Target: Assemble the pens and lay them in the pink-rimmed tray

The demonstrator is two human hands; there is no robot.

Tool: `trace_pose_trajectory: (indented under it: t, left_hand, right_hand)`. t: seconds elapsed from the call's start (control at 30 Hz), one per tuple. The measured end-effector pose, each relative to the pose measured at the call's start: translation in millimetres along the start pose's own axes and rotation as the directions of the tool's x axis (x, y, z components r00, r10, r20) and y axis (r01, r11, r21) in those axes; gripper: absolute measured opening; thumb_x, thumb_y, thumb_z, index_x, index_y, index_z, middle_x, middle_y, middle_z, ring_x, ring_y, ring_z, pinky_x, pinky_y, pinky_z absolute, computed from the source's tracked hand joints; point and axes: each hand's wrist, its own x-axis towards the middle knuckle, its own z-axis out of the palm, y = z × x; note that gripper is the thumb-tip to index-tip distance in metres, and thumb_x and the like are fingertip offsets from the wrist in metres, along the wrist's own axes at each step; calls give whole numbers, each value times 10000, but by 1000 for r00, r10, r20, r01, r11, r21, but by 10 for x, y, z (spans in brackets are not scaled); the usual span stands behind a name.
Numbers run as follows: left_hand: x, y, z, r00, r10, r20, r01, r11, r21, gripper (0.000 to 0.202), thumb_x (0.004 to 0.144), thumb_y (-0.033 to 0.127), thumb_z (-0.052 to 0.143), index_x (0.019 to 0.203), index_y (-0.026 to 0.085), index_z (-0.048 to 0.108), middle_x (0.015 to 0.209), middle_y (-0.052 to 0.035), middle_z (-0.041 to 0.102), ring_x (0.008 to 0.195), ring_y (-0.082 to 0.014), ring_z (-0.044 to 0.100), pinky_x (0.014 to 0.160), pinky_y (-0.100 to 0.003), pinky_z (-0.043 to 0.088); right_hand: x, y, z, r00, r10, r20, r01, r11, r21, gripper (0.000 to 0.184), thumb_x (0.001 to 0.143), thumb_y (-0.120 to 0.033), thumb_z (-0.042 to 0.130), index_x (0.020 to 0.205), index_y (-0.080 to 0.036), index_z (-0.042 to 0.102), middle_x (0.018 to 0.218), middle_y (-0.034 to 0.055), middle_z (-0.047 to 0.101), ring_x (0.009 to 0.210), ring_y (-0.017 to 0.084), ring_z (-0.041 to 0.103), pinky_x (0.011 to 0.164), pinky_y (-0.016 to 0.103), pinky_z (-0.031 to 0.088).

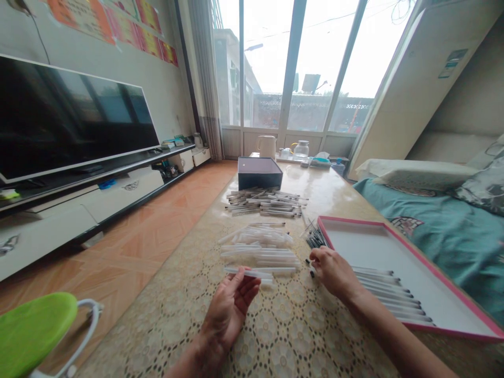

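My left hand (pixel 232 296) is closed on a translucent white pen barrel (pixel 252 273), pinched between thumb and fingers, lying crosswise. More white barrels (pixel 275 257) lie in rows just beyond it on the patterned tablecloth. My right hand (pixel 328 268) has its fingertips pinched together beside a pile of thin dark pen parts (pixel 315 236); what is between them, if anything, is hidden. Small black caps (pixel 312 274) lie by its fingers. Under my right forearm, several black-tipped pens (pixel 388 294) lie side by side in a shallow pink-edged box lid (pixel 350 221).
Farther back, a heap of dark-ended pens (pixel 268 202) lies before a dark blue box (pixel 260 178). A beige pitcher (pixel 266 147) and a glass jug (pixel 301 149) stand at the far end. A green stool (pixel 39 325) is at the left, a bed (pixel 444 215) at the right.
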Motion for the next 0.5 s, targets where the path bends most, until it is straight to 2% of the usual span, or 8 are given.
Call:
trace_pose_trajectory:
  t: [0.17, 0.27, 0.33, 0.37, 0.4, 0.47, 0.5]
  left_hand:
    - [-12, -2, 19, 1000, 9, 12, -10, 1000, 26, 64, 815, 95, 541, 799, 110, 602, 681, -67, 694, 611, -141, 680, 579, -218, 562]
    - [-25, -9, 28, 1000, 11, 18, -11, 999, 44, 54, 806, 97, 552, 799, 114, 603, 691, -75, 696, 611, -151, 679, 578, -233, 564]
    - [-28, -14, 33, 1000, 9, 24, -10, 999, 49, 51, 803, 98, 557, 796, 116, 605, 697, -78, 697, 609, -152, 677, 578, -236, 564]
    - [-28, -16, 35, 1000, 8, 27, -9, 999, 52, 52, 802, 98, 558, 796, 115, 607, 699, -79, 697, 611, -151, 677, 582, -235, 563]
    - [-28, -17, 37, 1000, 8, 28, -9, 998, 57, 54, 803, 98, 558, 796, 114, 609, 701, -79, 697, 614, -150, 678, 589, -234, 564]
    - [-25, -21, 40, 999, 10, 34, -13, 998, 67, 59, 806, 101, 556, 799, 111, 614, 701, -79, 696, 626, -149, 679, 608, -236, 565]
    - [-23, -23, 41, 999, 13, 38, -15, 997, 69, 62, 807, 101, 555, 799, 110, 616, 699, -78, 695, 633, -150, 680, 617, -240, 565]
  right_hand:
    - [113, -101, 76, 1000, -4, 6, 4, 1000, 10, 152, 718, -96, 520, 723, -158, 659, 774, 98, 638, 752, 213, 592, 622, 273, 369]
    - [106, -168, 67, 1000, -4, -11, 4, 999, 44, 178, 732, -89, 498, 764, -142, 665, 785, 97, 627, 723, 191, 594, 635, 273, 392]
    - [34, -253, 39, 999, -28, -32, 33, 989, 143, 191, 775, -135, 483, 834, -156, 663, 825, 75, 625, 718, 160, 594, 658, 257, 417]
    - [-24, -311, 24, 998, -43, -47, 54, 964, 260, 186, 798, -175, 480, 857, -167, 656, 830, 58, 627, 716, 148, 594, 662, 247, 429]
    - [-94, -376, 12, 997, -53, -59, 73, 911, 406, 180, 816, -222, 481, 863, -176, 648, 807, 40, 628, 703, 139, 591, 651, 238, 440]
    - [-252, -515, 5, 997, -26, -66, 65, 712, 699, 190, 831, -311, 495, 835, -174, 626, 706, 11, 614, 642, 133, 574, 582, 226, 447]
    - [-330, -581, 11, 998, 0, -56, 44, 620, 784, 205, 831, -340, 503, 813, -169, 614, 652, -1, 594, 596, 128, 554, 541, 220, 439]
